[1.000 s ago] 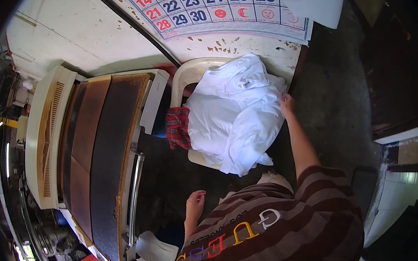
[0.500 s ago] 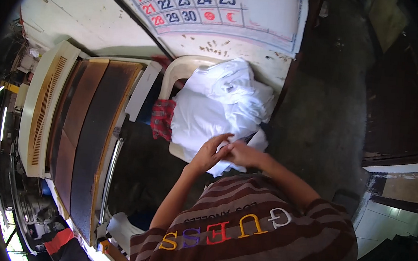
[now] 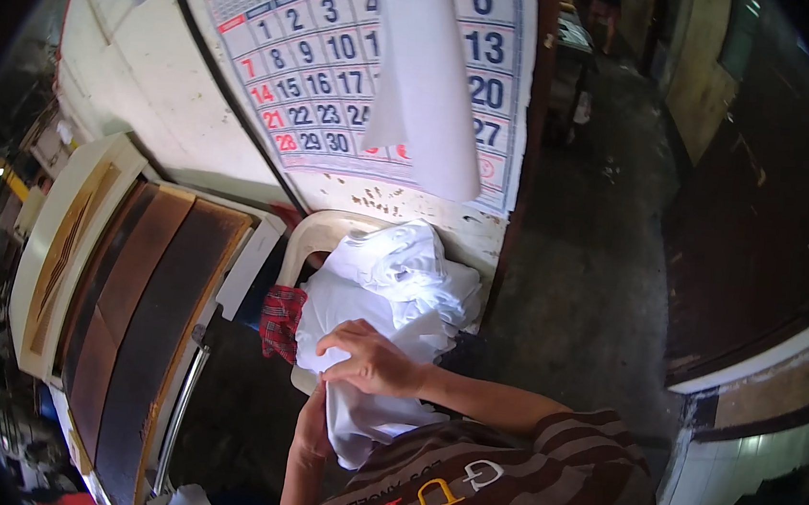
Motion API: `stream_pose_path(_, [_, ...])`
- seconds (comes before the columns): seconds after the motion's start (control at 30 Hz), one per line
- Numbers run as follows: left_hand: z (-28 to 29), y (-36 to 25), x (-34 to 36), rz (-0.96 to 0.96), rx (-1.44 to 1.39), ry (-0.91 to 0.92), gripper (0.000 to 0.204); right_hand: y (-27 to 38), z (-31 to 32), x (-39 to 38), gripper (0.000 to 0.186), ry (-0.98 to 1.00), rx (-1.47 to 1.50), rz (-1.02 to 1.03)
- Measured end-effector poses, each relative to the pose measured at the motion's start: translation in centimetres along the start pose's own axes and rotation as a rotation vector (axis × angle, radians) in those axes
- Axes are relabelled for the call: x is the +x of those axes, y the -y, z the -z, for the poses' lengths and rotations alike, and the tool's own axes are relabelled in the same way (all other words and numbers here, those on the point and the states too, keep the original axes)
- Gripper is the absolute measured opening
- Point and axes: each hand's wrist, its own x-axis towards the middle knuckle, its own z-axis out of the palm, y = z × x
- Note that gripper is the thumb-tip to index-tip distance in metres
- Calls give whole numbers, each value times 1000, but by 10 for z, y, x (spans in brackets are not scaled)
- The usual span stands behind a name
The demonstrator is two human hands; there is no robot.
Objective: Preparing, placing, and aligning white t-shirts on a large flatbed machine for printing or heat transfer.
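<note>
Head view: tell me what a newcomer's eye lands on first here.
First, the heap of white cloth piled on a pale plastic chair at the centre, with the right hand gripping its lower edge and the left hand under the hanging part. Next, the large wall calendar above it, and a red checked cloth on the chair's left side.

A large white wall calendar (image 3: 343, 74) with blue and red numerals hangs overhead.

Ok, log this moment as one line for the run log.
right hand gripping white cloth | left hand under cloth's hanging end | cloth heaped on plastic chair | red checked fabric beside pile
</note>
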Motion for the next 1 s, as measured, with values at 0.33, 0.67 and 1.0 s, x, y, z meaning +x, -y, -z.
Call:
stream_pose_path(0.33, [25,-1,-58,-531,64,-114,17,27,-58,15,18,66,207,-1])
stream_pose_path(0.67, [77,3,-139,-662,131,-308,21,53,-146,-8,41,431,1484,-1400])
stream_pose_path(1.0, [228,21,-299,-1136,-629,-517,30,32,-227,-2,23,33,1547,-1176])
